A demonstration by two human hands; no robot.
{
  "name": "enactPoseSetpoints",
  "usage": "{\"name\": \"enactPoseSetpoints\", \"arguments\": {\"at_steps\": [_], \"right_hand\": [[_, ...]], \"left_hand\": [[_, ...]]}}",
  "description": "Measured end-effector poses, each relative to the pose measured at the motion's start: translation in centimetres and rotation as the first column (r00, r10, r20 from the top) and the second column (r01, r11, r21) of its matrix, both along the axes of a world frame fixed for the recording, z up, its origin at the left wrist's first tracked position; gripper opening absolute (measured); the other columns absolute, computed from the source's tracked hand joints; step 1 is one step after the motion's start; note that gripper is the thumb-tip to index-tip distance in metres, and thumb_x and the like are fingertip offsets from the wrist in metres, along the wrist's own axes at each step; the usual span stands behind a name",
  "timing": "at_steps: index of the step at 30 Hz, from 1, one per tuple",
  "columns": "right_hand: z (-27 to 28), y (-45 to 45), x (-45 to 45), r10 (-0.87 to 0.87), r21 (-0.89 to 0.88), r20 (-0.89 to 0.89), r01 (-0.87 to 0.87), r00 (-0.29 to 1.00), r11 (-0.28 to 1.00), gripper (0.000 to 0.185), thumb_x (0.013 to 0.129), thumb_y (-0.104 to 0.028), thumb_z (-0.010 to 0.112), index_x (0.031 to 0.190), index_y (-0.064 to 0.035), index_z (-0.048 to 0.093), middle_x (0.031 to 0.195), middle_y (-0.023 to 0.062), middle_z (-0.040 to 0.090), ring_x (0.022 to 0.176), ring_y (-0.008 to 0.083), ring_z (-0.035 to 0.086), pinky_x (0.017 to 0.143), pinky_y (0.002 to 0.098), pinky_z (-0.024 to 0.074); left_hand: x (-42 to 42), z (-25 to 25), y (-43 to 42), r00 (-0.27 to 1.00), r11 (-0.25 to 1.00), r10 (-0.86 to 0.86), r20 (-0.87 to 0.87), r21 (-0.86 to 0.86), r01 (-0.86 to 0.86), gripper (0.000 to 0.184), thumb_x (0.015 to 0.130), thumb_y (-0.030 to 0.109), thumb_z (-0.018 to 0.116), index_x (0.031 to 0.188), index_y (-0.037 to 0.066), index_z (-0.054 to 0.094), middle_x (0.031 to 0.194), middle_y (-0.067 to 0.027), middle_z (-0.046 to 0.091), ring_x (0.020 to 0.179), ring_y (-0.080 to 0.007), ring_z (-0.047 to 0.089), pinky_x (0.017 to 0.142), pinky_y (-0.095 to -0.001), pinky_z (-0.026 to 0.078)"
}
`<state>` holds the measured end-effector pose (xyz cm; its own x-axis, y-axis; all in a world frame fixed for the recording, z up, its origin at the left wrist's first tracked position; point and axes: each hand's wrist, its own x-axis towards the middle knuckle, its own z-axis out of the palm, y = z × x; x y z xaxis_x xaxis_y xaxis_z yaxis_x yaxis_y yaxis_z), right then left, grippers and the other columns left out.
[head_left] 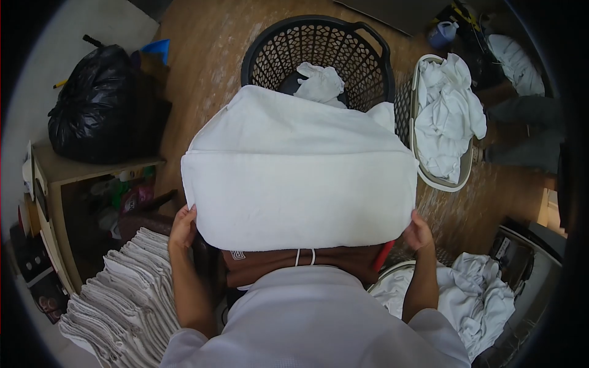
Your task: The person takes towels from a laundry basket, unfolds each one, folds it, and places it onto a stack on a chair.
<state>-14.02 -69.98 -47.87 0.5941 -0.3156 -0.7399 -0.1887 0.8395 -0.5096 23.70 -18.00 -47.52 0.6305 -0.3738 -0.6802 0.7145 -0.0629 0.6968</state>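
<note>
A white towel (300, 196) is spread over my lap, with a straight fold edge running across it from side to side. Its far part reaches toward the black basket and covers some of that basket's near rim. My left hand (183, 227) pinches the towel's left edge near the front corner. On the opposite side, my right hand (418, 231) is closed on the right edge at about the same height. The fingertips of both hands are partly hidden by the cloth. Brown shorts (270, 264) with a white drawstring show beneath the towel.
Ahead stands a black plastic basket (257, 58) holding a crumpled white cloth (322, 83). White cloths fill a laundry basket (469, 162) at right; more cloths (478, 294) lie nearer. Folded towels (123, 300) are stacked at left, below a shelf (92, 162) bearing a black bag (92, 104).
</note>
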Motion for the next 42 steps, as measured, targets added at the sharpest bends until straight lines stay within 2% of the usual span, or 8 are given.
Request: {"name": "enactPoseSetpoints", "arguments": {"at_steps": [2,6,11,21,27,31,37,42], "right_hand": [[0.2,1.8,-0.2,-0.036,0.077,-0.073,0.042,0.997,0.996,0.044,0.096,-0.034,0.051,0.125,-0.0007,0.051,0.122,0.0123,0.059,0.112,0.0232,0.056,0.1,0.041,0.04],[1.2,1.3,-1.9,-0.046,-0.198,-0.181,0.009,0.982,0.98,0.042,0.097,-0.036,0.048,0.121,-0.001,0.054,0.116,0.0105,0.062,0.103,0.02,0.061,0.09,0.0371,0.0476],[6.4,-0.9,-5.2,0.094,-0.297,-0.243,-0.166,0.966,0.94,0.033,0.098,-0.029,0.05,0.11,-0.0003,0.059,0.103,0.0092,0.066,0.09,0.0147,0.064,0.08,0.0314,0.0521],[2.3,1.7,-5.3,0.096,-0.233,-0.33,-0.18,0.939,0.956,0.027,0.098,-0.025,0.05,0.111,-0.0023,0.059,0.099,0.0031,0.064,0.09,0.0112,0.059,0.081,0.0275,0.0464],[0.6,0.2,5.9,0.077,-0.149,-0.14,-0.098,0.987,0.984,0.066,0.095,-0.057,0.038,0.134,-0.0046,0.042,0.133,0.0104,0.049,0.121,0.0231,0.048,0.1,0.0385,0.0396],[2.2,-3.4,15.7,0.048,-0.118,-0.159,-0.067,0.986,0.991,0.075,0.091,-0.064,0.038,0.135,-0.0043,0.042,0.137,0.0126,0.047,0.124,0.024,0.047,0.103,0.0384,0.0382],[0.4,-8.5,21.9,0.346,0.138,-0.148,-0.327,0.927,0.935,0.061,0.092,-0.056,0.046,0.125,-0.0048,0.053,0.122,0.0126,0.059,0.111,0.0241,0.057,0.096,0.0389,0.0445],[-3.0,-11.6,23.1,0.232,0.168,-0.125,-0.21,0.965,0.963,0.041,0.093,-0.037,0.055,0.118,-0.0034,0.057,0.117,0.0134,0.062,0.105,0.0252,0.06,0.095,0.0389,0.0465]], "left_hand": [[-0.7,0.3,-0.3,0.998,0.991,-0.044,0.044,0.131,0.038,0.031,0.097,0.021,0.05,0.117,-0.002,0.058,0.106,-0.0055,0.065,0.095,-0.0129,0.06,0.087,-0.0296,0.046],[-1.0,3.2,-0.1,0.903,0.836,-0.3,0.309,0.54,0.093,0.029,0.099,0.022,0.049,0.1,-0.003,0.062,0.084,-0.0006,0.063,0.074,-0.0056,0.054,0.068,-0.0228,0.045],[0.2,10.8,0.5,0.838,0.734,-0.444,0.317,0.665,0.137,0.03,0.096,0.023,0.054,0.076,0.001,0.055,0.067,0.0044,0.052,0.06,-0.003,0.04,0.051,-0.0224,0.036],[-0.7,7.9,0.6,0.772,0.514,-0.634,0.035,0.765,0.387,0.024,0.094,0.021,0.056,0.089,-0.002,0.058,0.073,0.0015,0.053,0.068,-0.007,0.045,0.06,-0.0242,0.041],[3.5,6.9,-6.1,0.832,0.838,-0.361,0.422,0.538,0.091,0.049,0.098,0.039,0.045,0.126,-0.001,0.05,0.121,-0.0094,0.055,0.112,-0.0169,0.049,0.098,-0.0306,0.035],[10.6,3.5,-9.3,0.976,0.931,-0.162,0.146,0.35,0.102,0.061,0.095,0.046,0.047,0.133,-0.002,0.046,0.131,-0.0129,0.052,0.117,-0.0205,0.049,0.101,-0.0326,0.035],[16.2,3.1,-15.4,0.912,0.753,-0.41,-0.029,0.553,0.356,0.061,0.087,0.041,0.061,0.127,-0.004,0.052,0.114,-0.0149,0.062,0.099,-0.0236,0.06,0.088,-0.0353,0.046],[20.0,-1.5,-16.4,0.663,0.426,-0.743,0.086,0.826,0.37,0.046,0.085,0.03,0.063,0.117,-0.003,0.06,0.107,-0.0169,0.066,0.095,-0.0245,0.062,0.082,-0.0339,0.048]]}}
